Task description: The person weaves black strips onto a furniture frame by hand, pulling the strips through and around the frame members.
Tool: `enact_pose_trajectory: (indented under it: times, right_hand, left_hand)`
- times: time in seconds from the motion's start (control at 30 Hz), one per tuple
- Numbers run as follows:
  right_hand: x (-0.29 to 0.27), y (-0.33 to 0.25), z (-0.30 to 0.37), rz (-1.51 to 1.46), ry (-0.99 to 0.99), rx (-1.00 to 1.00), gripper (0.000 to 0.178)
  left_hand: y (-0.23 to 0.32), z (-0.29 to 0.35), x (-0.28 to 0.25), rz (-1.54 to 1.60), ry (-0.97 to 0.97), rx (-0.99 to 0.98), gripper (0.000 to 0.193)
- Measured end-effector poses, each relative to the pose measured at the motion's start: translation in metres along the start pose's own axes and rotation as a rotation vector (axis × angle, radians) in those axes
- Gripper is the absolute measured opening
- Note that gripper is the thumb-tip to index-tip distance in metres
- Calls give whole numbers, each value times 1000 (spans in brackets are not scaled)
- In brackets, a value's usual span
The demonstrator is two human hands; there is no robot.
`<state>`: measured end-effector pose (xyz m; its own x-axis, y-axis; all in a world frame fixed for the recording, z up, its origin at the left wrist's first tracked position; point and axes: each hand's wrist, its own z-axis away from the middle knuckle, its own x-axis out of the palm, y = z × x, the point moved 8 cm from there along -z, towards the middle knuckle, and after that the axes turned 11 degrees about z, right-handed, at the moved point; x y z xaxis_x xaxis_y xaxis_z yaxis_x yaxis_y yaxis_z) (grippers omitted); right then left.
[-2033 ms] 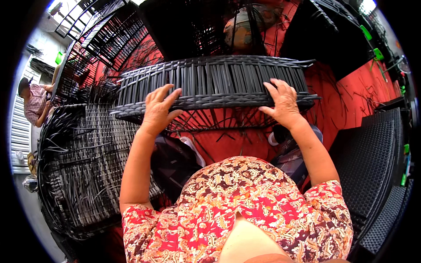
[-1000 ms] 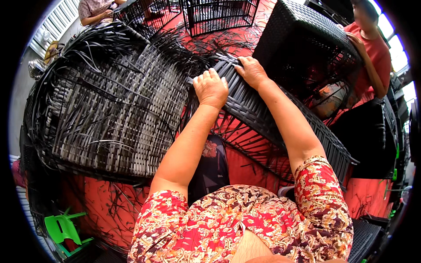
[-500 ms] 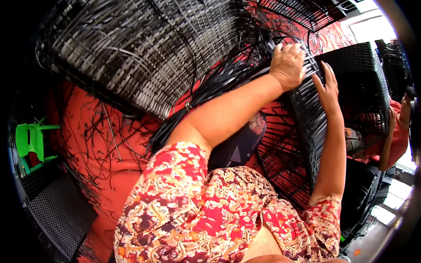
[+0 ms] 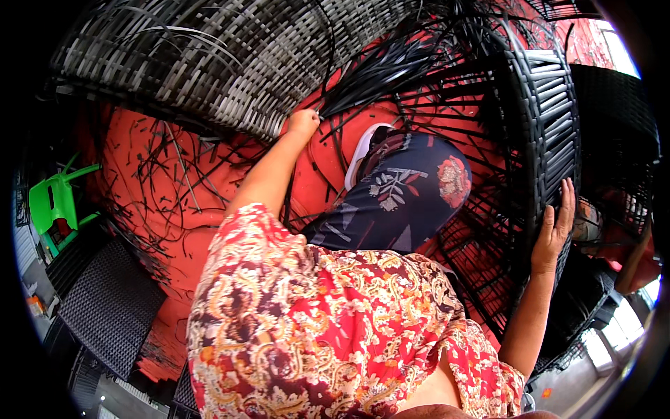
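My left hand (image 4: 305, 124) is closed in a fist around the near end of a bundle of black weaving strips (image 4: 391, 72). The strips run away to the upper right, toward a black frame partly woven over with strips (image 4: 548, 119). My right hand (image 4: 556, 227) rests on the outer side of that woven band, fingers stretched out. Open dark bars (image 4: 474, 209) of the frame show between the band and my bent knee.
A large grey and black woven piece (image 4: 209, 63) lies at the upper left. Cut strips litter the red floor covering (image 4: 160, 230). A green plastic chair (image 4: 52, 202) and a black woven panel (image 4: 112, 307) stand at left. Another person's arm (image 4: 636, 262) shows at far right, beside dark woven furniture (image 4: 614, 119).
My left hand has left the top of the woven band and come back left and nearer, onto the strip bundle. My right hand has slid nearer along the band's side.
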<state>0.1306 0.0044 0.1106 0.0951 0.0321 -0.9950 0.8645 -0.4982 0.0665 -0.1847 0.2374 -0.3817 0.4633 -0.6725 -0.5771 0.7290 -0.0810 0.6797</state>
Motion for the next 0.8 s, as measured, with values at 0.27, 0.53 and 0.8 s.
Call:
enact_pose_trajectory:
  times: [0.27,0.53,0.8]
  right_hand:
    - [8,5,-2,-30,-21,15,46]
    - [4,6,6,-31,-24,46,46]
    - [6,14,6,-80,-27,61,45]
  left_hand:
    - [-57,56,-16,-131,162,-437,22]
    - [-41,41,-13,-238,44,-268,30]
    - [-49,34,-19,-342,-42,-266,14]
